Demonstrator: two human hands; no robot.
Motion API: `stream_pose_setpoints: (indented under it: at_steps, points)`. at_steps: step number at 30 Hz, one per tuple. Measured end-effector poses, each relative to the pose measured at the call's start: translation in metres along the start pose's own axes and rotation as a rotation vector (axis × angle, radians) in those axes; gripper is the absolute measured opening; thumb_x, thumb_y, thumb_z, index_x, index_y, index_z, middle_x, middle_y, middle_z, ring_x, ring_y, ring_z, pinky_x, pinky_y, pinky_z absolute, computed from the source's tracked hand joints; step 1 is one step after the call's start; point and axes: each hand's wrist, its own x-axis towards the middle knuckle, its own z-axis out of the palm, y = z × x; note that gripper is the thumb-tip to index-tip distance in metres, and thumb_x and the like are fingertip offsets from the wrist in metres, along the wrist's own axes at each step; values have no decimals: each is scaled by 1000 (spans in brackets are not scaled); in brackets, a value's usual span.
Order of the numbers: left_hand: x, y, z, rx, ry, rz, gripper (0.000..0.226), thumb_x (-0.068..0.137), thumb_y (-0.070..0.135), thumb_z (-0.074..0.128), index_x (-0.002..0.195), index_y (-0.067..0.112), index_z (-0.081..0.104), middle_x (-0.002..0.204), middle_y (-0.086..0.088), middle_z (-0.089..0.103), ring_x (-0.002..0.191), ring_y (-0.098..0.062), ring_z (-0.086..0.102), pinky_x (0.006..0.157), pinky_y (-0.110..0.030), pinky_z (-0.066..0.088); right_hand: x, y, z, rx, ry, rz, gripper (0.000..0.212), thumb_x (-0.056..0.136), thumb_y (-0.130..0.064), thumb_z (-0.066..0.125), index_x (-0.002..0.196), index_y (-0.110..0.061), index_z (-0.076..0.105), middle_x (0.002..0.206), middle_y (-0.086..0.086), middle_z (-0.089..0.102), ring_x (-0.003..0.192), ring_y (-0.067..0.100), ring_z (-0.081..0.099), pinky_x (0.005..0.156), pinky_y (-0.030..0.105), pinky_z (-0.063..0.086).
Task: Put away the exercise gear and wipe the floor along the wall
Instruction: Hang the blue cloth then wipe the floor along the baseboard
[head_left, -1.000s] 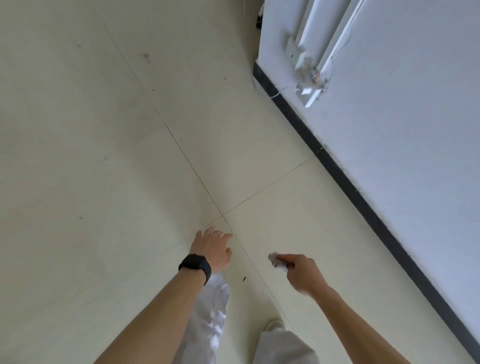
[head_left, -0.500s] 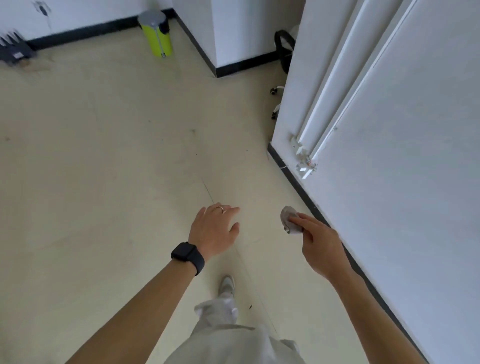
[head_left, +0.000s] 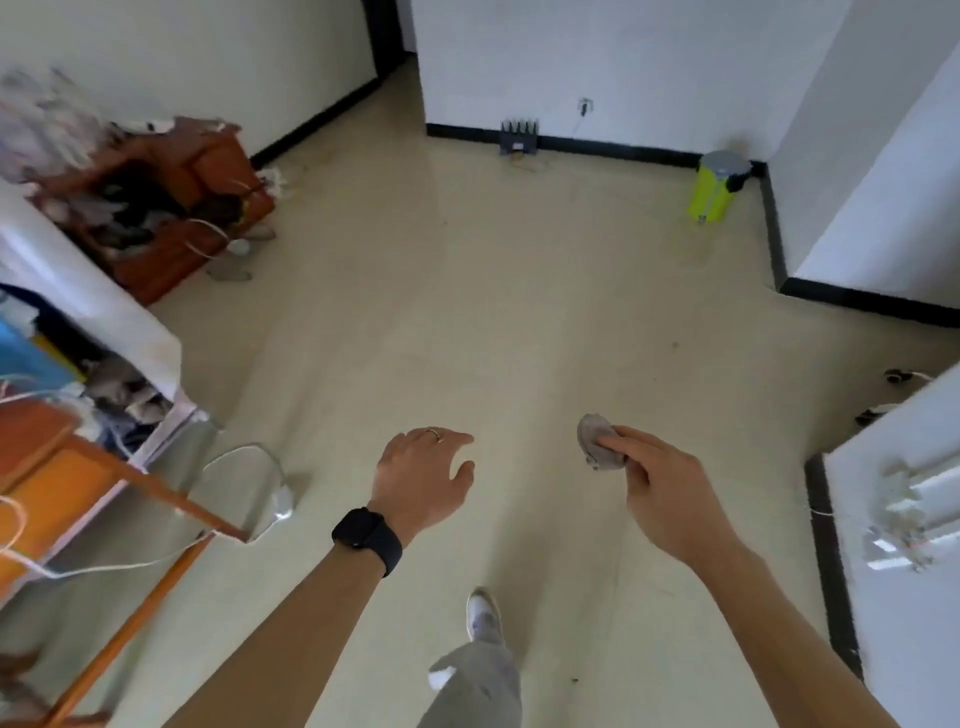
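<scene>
My right hand (head_left: 657, 488) pinches a small crumpled grey wipe (head_left: 597, 441) between thumb and fingers, held in the air above the pale floor (head_left: 493, 312). My left hand (head_left: 421, 478), with a black watch on the wrist and a ring on one finger, hangs empty with relaxed fingers to the left of it. One leg in light trousers and a white shoe (head_left: 483, 616) steps forward below the hands. A dark spiked piece of gear (head_left: 518, 136) stands against the far wall's black baseboard.
A yellow-green pedal bin (head_left: 714, 187) stands in the far right corner. A cluttered brown cabinet (head_left: 171, 208) and an orange-framed table (head_left: 104, 467) with white cables (head_left: 249, 478) line the left side. A white wall with black skirting (head_left: 831, 561) and trunking juts in on the right.
The view has swung up and left from the wall base to the open room. Both hands rose in the frame, the right still holding the wipe. The left-side furniture came into sight.
</scene>
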Motion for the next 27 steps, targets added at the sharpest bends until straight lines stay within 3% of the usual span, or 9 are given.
stream_pose_setpoints:
  at_steps: [4, 8, 12, 17, 22, 24, 27]
  points:
    - [-112, -96, -33, -28, 72, -309, 43, 99, 43, 45, 141, 39, 49, 141, 14, 55, 134, -13, 44, 111, -28, 30, 9, -107, 67, 91, -203, -221, 52, 87, 14, 51, 119, -20, 73, 130, -7, 66, 115, 19, 65, 100, 34, 50]
    - [-245, -190, -55, -59, 160, -609, 43, 99, 45, 45, 140, 38, 50, 143, 13, 54, 134, -13, 45, 112, -30, 29, -13, -237, 148, 102, -443, -440, 51, 86, 14, 51, 118, -18, 73, 130, -8, 66, 116, 19, 64, 96, 24, 46]
    - [-387, -271, -63, -90, 239, -891, 43, 97, 47, 45, 139, 39, 51, 140, 12, 57, 131, -15, 47, 110, -32, 30, -72, -371, 235, 93, -656, -707, 56, 85, 13, 48, 121, -22, 71, 133, -13, 64, 117, 16, 62, 89, 13, 40]
    - [-573, -356, -56, -129, 323, -1186, 42, 97, 47, 46, 137, 37, 53, 138, 11, 58, 129, -16, 50, 109, -33, 33, -186, -524, 347, 127, -845, -968, 50, 87, 11, 48, 118, -19, 73, 133, -7, 65, 122, 20, 61, 100, 24, 45]
    - [-738, -417, -52, -148, 401, -1451, 41, 97, 47, 46, 136, 37, 54, 137, 12, 59, 128, -15, 51, 108, -32, 33, -311, -659, 425, 203, -985, -1158, 48, 81, 18, 52, 109, -12, 77, 122, 0, 71, 111, 11, 59, 88, -7, 29]
    - [-792, -434, -51, -161, 427, -1539, 41, 97, 46, 46, 136, 38, 55, 139, 12, 58, 130, -15, 50, 109, -32, 31, -352, -702, 449, 229, -1029, -1221, 47, 80, 21, 53, 108, -9, 77, 119, 2, 72, 117, 9, 51, 88, -11, 24]
    - [-861, -460, -46, -181, 449, -1657, 42, 97, 46, 46, 137, 38, 54, 141, 12, 57, 132, -15, 48, 108, -33, 32, -403, -758, 491, 245, -1104, -1284, 46, 81, 20, 54, 107, -10, 78, 117, 3, 73, 110, 10, 59, 90, -11, 25]
